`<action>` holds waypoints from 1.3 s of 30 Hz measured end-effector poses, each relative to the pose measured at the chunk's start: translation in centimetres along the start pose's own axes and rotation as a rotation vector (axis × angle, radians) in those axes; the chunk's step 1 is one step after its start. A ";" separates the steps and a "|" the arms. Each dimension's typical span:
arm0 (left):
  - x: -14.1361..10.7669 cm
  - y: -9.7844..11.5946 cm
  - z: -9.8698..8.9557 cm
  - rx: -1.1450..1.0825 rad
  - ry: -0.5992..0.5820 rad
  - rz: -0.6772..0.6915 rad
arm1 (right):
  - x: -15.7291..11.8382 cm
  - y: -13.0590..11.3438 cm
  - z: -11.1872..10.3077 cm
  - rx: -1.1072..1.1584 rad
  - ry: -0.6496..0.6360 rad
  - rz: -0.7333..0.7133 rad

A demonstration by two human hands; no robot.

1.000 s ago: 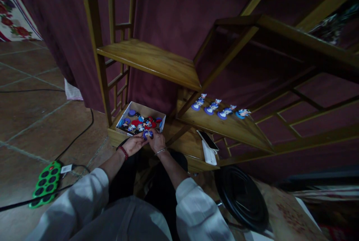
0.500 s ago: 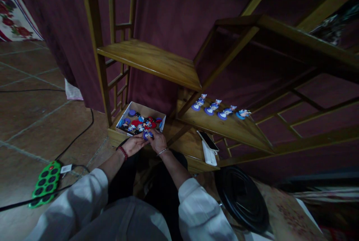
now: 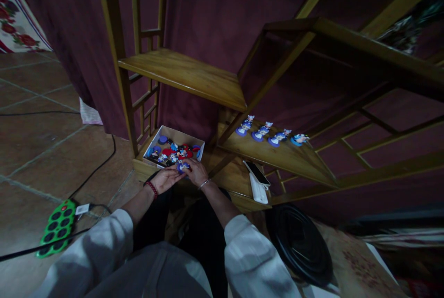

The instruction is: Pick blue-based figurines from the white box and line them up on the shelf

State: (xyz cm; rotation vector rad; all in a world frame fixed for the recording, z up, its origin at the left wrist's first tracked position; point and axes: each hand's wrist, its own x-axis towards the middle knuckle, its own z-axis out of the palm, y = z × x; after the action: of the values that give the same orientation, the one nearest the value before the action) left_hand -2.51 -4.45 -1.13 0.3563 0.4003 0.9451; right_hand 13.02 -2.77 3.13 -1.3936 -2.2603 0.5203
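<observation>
A small figurine (image 3: 182,167) with a purple-blue base is held between my hands, just in front of a cardboard box. My right hand (image 3: 196,171) has its fingers closed around it from the right. On the other side, my left hand (image 3: 165,179) touches the figurine with its fingertips, its fingers close together. The open box (image 3: 199,142) holds several figurines and bases in red, blue, black and purple. On the low shelf to the right, several figurines (image 3: 278,138) stand in a row, mostly on purple bases, with a light-blue base at the right end.
A wooden shelf unit (image 3: 187,76) with slanted boards rises ahead of me. A phone (image 3: 256,172) rests on a white object (image 3: 258,192) at its lower right. A green power strip (image 3: 57,228) with cables lies on the tiled floor; a black round object (image 3: 299,247) is at right.
My right forearm has shifted slightly to the right, and the view has moved a little. The figurine stays between my hands at about the same spot.
</observation>
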 end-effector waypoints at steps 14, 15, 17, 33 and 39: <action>0.2 0.2 1.4 0.056 0.223 0.054 | -0.3 -1.0 -0.9 0.046 0.019 0.073; 0.2 0.3 1.4 0.058 0.245 0.063 | -0.2 -1.1 -1.0 0.043 0.022 0.079; 0.2 0.4 1.5 0.053 0.276 0.076 | 0.0 -1.3 -1.1 0.038 0.027 0.091; -0.4 0.5 2.4 -0.006 0.259 0.088 | 0.5 -2.2 -1.6 -0.008 0.024 0.142; -0.4 0.1 2.3 -0.011 0.266 0.103 | 0.3 -2.2 -1.7 -0.024 0.029 0.155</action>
State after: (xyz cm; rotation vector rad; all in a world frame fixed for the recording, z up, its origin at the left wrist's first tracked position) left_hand -1.66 -4.99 0.99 0.2428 0.6239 1.0996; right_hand 12.22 -3.27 5.75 -1.5867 -2.1531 0.5203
